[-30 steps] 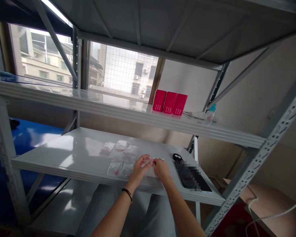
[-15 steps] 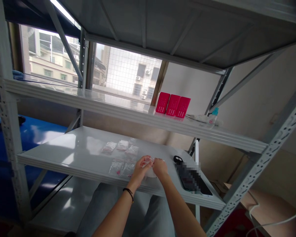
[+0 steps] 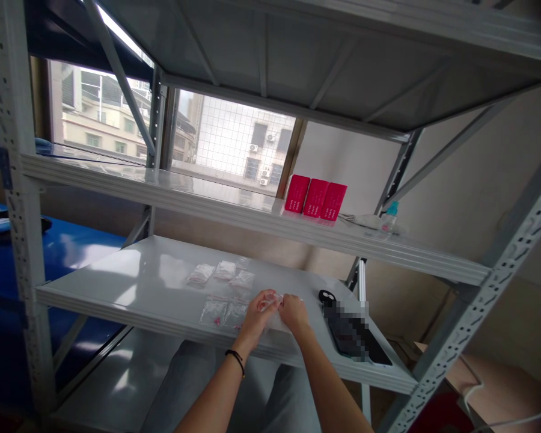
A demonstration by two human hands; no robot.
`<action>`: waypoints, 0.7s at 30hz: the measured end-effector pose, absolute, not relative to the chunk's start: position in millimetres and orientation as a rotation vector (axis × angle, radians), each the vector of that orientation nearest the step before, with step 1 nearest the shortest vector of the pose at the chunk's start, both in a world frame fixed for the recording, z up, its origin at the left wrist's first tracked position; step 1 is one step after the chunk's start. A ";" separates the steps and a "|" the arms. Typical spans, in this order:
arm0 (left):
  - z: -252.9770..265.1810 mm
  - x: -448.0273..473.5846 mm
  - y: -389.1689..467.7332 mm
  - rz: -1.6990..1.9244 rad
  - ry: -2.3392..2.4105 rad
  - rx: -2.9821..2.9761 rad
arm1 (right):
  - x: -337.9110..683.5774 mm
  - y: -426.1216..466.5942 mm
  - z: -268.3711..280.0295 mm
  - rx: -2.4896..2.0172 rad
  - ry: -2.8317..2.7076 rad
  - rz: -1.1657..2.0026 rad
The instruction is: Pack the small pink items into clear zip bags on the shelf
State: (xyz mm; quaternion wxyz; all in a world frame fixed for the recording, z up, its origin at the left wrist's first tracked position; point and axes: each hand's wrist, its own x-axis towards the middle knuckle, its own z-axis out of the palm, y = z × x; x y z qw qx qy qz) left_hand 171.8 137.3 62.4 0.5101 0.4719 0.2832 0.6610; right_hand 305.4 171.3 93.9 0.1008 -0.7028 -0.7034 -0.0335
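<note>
My left hand (image 3: 256, 317) and my right hand (image 3: 294, 313) meet over the front of the lower shelf. Both have their fingers pinched at the top edge of a clear plastic bag (image 3: 277, 323), partly hidden behind them. Just left of my left hand, two clear zip bags (image 3: 213, 311) lie flat side by side, each with a small pink-red item near its bottom. Farther back are small stacks of similar bags (image 3: 201, 274), plus a bag (image 3: 242, 279) and another pile (image 3: 225, 270) beside them.
A dark flat device (image 3: 375, 347), partly blurred out, lies right of my hands with a black round item (image 3: 327, 296) at its top. Three red boxes (image 3: 315, 198) and a teal-capped bottle (image 3: 390, 218) stand on the middle shelf (image 3: 207, 195). A metal post (image 3: 491, 294) rises at right.
The view has shifted slightly, so the shelves sit a little lower in the picture. My hands stay together at the bag, with only small finger movement.
</note>
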 end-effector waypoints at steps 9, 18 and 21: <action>62.6 170.9 136.2 1.595 0.667 1.116 | 306.5 167.2 93.1 -2.099 -2.064 -0.125; 63.8 170.2 135.9 1.582 0.665 1.119 | 305.5 165.9 89.5 -2.010 -2.109 -0.114; 64.1 170.1 135.7 1.579 0.664 1.118 | 306.5 165.9 90.4 -1.974 -2.081 -0.091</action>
